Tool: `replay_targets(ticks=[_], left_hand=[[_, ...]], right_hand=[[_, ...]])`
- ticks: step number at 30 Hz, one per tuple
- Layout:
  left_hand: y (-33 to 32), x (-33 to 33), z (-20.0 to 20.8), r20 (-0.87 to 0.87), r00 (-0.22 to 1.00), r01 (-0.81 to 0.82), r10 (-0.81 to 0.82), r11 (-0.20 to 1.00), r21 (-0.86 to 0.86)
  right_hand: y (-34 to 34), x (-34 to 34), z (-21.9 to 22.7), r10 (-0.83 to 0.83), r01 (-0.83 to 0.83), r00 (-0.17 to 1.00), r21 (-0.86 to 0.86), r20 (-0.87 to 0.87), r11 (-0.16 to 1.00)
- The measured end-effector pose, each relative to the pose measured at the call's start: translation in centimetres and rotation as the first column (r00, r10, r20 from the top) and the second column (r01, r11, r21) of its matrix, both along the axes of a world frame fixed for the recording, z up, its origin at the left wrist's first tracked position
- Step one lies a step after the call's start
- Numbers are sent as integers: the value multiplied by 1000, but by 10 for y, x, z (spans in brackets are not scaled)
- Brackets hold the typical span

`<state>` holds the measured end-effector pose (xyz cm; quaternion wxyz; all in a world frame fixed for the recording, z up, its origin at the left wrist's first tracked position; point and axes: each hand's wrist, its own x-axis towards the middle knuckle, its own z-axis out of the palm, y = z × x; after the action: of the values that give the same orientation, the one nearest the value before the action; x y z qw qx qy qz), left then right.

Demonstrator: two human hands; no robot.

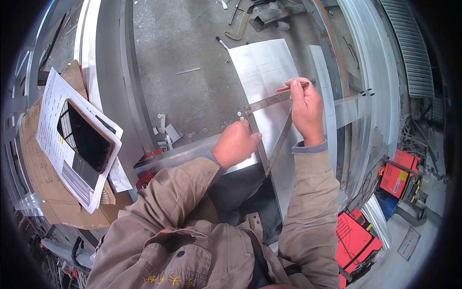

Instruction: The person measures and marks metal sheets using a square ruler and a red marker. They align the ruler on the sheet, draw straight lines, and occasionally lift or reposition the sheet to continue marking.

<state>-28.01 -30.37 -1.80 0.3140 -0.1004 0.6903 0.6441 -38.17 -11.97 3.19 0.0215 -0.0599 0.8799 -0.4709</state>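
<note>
A long bright metal sheet [265, 62] with thin pencil lines and small round marks lies in front of me. Across it rests a worn triangular metal set square [271, 102], with one corner near the sheet's left edge. My left hand [237, 145] is closed at the side of this square, its thumb on the near leg and its other fingers partly hidden. In a pinch, my right hand [308, 113] holds a red pencil [288, 88] over the square's far leg. The pencil points left; its other end passes behind my fingers.
At the left, a phone [86, 137] lies on papers [52, 113] over cardboard [38, 168]. Long metal profiles [113, 53] run along both sides. A narrow metal strip [323, 91] lies right of the sheet. Red machines [356, 241] stand at the lower right. Scraps litter the floor [173, 43].
</note>
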Motion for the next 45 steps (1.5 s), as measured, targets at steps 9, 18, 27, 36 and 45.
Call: replay_targets(ticks=[9, 18, 27, 36, 45], left_hand=[[-1, -1, 2, 34, 999, -18, 17, 1000, 23], [0, 0, 0, 2, 1000, -7, 7, 1000, -13], [4, 4, -10, -57, 998, -9, 6, 998, -54], [6, 4, -8, -37, 998, -53, 51, 997, -63], [7, 6, -11, -82, 996, -30, 23, 996, -84]], right_hand=[[4, 0, 0, -8, 8, 1000, -2, 9, 1000], [-6, 1, 3, 57, -60, 998, 84, 35, 995], [-11, -5, 9, 105, -113, 993, 167, 54, 979], [-14, -21, 17, 226, -247, 969, 334, 102, 910], [4, -41, 16, 176, -208, 978, 396, 116, 894]])
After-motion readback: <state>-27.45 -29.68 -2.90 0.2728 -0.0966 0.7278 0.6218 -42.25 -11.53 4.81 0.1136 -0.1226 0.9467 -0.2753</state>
